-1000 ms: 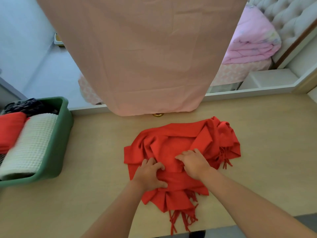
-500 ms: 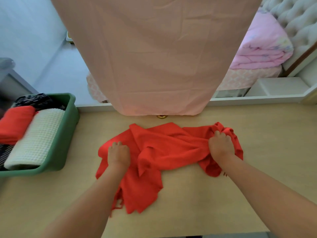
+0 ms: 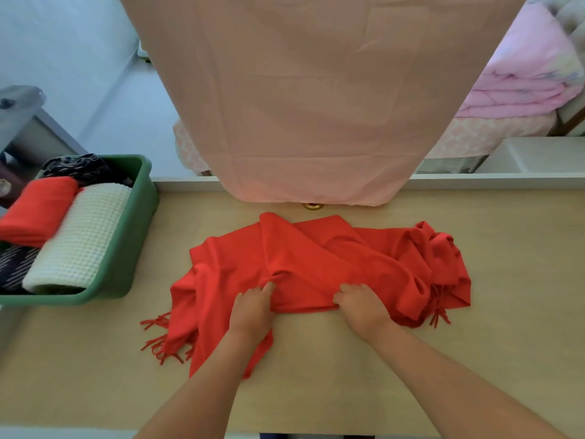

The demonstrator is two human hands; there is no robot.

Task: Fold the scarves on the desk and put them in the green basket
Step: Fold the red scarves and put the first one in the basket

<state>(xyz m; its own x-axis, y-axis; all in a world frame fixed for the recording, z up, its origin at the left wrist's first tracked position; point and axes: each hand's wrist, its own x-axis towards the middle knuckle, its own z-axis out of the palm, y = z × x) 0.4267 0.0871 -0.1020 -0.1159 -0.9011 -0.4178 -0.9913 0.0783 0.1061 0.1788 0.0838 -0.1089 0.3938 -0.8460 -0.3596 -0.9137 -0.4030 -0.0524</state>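
A red fringed scarf [image 3: 319,258] lies spread and rumpled across the middle of the wooden desk [image 3: 474,359], fringe showing at its left and right ends. My left hand [image 3: 253,308] grips a fold of the scarf near its front edge, fingers curled into the cloth. My right hand [image 3: 361,307] grips the front edge a little to the right. The green basket [image 3: 133,232] stands at the desk's left and holds a rolled white waffle scarf [image 3: 82,239], a folded red scarf [image 3: 38,207] and dark patterned scarves [image 3: 79,164].
A pink cloth [image 3: 316,90] hangs down to the desk's back edge over the middle. A brass fitting [image 3: 312,205] sits just under it. Behind the desk are a bed with pink bedding [image 3: 522,77] and a grey object [image 3: 19,122] at far left.
The scarf went from a bunched heap to a wide spread. My hands moved apart to its two ends, then came back together at its front edge. The view shifted slightly right.
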